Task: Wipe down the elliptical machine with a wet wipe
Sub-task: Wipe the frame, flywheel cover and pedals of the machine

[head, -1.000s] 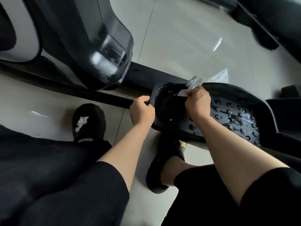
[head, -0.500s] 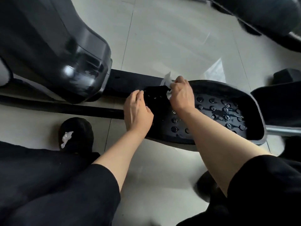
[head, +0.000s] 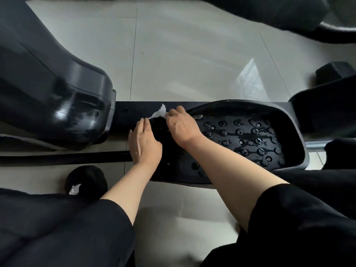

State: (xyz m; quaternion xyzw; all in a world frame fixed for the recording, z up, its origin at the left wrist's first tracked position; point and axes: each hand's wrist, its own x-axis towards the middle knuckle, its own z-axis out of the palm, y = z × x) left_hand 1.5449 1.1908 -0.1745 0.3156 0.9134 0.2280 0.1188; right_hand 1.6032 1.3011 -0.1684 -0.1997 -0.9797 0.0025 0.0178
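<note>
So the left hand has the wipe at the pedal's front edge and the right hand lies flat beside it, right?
Not quite. The head view shows the hands swapped: the right hand has the wipe at the pedal's front edge, and the left hand lies flat beside it.

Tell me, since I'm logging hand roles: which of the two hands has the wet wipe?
The right hand, at the pedal's front end, pinches the white wet wipe. The left hand rests flat on the pedal's edge and holds nothing.
</note>
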